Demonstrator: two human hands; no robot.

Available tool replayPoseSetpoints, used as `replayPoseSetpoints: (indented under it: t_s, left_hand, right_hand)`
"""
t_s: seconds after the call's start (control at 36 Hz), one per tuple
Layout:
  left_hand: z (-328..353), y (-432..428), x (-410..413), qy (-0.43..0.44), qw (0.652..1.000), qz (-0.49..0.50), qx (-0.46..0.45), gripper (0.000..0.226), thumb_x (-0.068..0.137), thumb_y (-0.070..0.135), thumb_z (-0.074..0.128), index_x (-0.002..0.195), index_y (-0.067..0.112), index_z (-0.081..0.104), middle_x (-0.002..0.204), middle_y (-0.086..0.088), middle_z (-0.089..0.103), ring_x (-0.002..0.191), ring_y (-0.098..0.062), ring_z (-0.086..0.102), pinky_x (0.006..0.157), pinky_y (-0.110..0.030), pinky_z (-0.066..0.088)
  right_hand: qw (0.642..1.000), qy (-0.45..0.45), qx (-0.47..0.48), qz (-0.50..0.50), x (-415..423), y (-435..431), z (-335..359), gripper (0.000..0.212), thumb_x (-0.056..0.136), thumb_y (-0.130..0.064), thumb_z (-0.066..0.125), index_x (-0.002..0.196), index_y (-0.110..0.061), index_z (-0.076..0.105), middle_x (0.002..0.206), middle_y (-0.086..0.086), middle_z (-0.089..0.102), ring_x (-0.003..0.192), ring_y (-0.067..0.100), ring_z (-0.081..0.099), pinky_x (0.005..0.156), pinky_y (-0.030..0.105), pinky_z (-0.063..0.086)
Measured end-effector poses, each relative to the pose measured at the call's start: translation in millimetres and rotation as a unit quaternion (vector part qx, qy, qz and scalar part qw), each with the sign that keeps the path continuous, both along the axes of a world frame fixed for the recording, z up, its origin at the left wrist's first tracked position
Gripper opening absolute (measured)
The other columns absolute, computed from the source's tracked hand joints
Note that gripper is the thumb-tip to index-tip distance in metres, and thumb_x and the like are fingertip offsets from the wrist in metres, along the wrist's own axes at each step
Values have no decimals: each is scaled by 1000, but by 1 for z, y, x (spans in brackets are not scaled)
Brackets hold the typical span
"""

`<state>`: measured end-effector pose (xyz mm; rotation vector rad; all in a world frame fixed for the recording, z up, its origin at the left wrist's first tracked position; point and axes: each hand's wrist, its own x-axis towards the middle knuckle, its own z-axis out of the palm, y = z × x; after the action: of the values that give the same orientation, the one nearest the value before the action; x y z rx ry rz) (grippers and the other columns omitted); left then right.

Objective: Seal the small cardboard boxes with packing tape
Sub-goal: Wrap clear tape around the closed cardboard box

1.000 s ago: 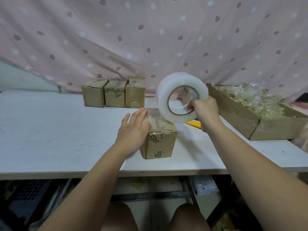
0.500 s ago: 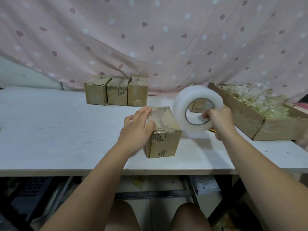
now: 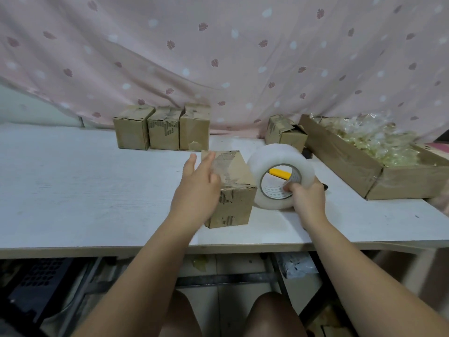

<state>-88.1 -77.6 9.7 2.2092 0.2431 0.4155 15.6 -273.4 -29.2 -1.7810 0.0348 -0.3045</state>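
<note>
1. At the back left of the white table (image 3: 73, 190), a row of three small boxes (image 3: 161, 127) stood side by side, touching.
2. Left hand (image 3: 198, 190): fingers straight, laid against the upper left edge of the centre box (image 3: 234, 190); slightly blurred.
3. Centre box stood near the front edge, clear tape across its top.
4. Tape roll (image 3: 267, 161) was on edge just right of that box; right hand (image 3: 307, 199) gripped it, fingers curled through the core.
5. Yellow cutter (image 3: 280, 173) showed through the core.
6. Fourth small box (image 3: 285, 133) and a cardboard tray (image 3: 352, 164) of clear bags sat farther right.
</note>
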Motion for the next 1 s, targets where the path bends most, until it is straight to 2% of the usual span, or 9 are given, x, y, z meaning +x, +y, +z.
replayPoseSetpoints:
  t_s: [0.08, 0.17, 0.28, 0.39, 0.53, 0.61, 0.69, 0.81, 1.0]
  left_hand:
    - [13, -14, -2, -40, 984, 55, 163, 51, 96, 10, 39, 144, 29, 41, 160, 12, 14, 139, -13, 29, 94, -35, 41]
    - [23, -23, 12, -11, 973, 6, 232, 43, 99, 29, 40, 141, 24, 46, 157, 8, 24, 141, -16, 25, 105, -35, 33]
    - [27, -34, 34, 111, 946, -19, 304, 76, 87, 73, 32, 147, 26, 33, 158, -2, 20, 143, -33, 14, 109, -58, 26]
    - [24, -31, 49, 188, 933, -40, 305, 77, 85, 72, 32, 151, 34, 17, 159, -4, 13, 145, -38, 0, 110, -63, 22]
    - [28, -31, 41, 145, 955, -34, 258, 61, 89, 57, 42, 147, 40, 31, 155, 6, 22, 143, -34, 7, 103, -48, 34]
    - [30, -30, 35, 101, 967, -12, 232, 58, 88, 53, 48, 143, 37, 40, 150, 6, 32, 140, -30, 19, 100, -46, 37]
    - [26, -20, 33, 17, 995, 5, 99, 56, 83, 46, 57, 138, 37, 48, 146, 10, 41, 136, -22, 33, 100, -40, 39]
    - [17, -19, 30, -107, 989, -35, -92, 52, 85, 32, 62, 137, 36, 52, 141, 14, 45, 126, -2, 41, 96, -21, 31]
    - [-6, -25, 18, -148, 958, -5, -245, 50, 91, 16, 56, 136, 37, 50, 140, 13, 41, 129, -3, 37, 111, -31, 33]
  right_hand:
    - [1000, 0, 5, -1, -2, 0, -2, 27, 80, 0, 63, 105, -10, 60, 82, -2, 57, 77, 14, 53, 59, 26, 39]
    - [1000, -1, 7, 5, -4, -1, -3, 29, 80, -2, 63, 107, -11, 60, 84, -2, 59, 79, 14, 55, 61, 27, 40]
    - [1000, 0, -2, 11, -5, -2, -4, 33, 80, -4, 63, 111, -16, 60, 94, 1, 64, 90, 21, 59, 69, 30, 47]
    - [1000, -4, 4, 18, -5, -2, -4, 31, 82, -3, 62, 107, -21, 56, 93, -1, 63, 91, 21, 59, 78, 36, 50]
    - [999, -36, 25, 25, -4, -1, -2, 33, 83, 2, 60, 92, -29, 54, 88, -5, 61, 85, 16, 58, 76, 35, 48]
    - [996, -86, 17, 27, -5, -1, 9, 29, 87, -1, 62, 103, -24, 53, 87, -11, 59, 82, 5, 57, 65, 18, 43]
    - [988, -148, 3, 34, -5, -4, 28, 32, 87, -8, 67, 110, -28, 54, 90, -19, 60, 78, -10, 57, 63, 9, 41]
    - [982, -184, 34, 26, -1, -2, 65, 31, 86, -13, 69, 112, -23, 57, 95, -18, 60, 89, 5, 60, 77, 28, 46]
    - [987, -139, -25, 78, -2, 20, 92, 33, 83, -28, 73, 112, -25, 58, 100, -11, 63, 91, 9, 60, 68, 29, 43]
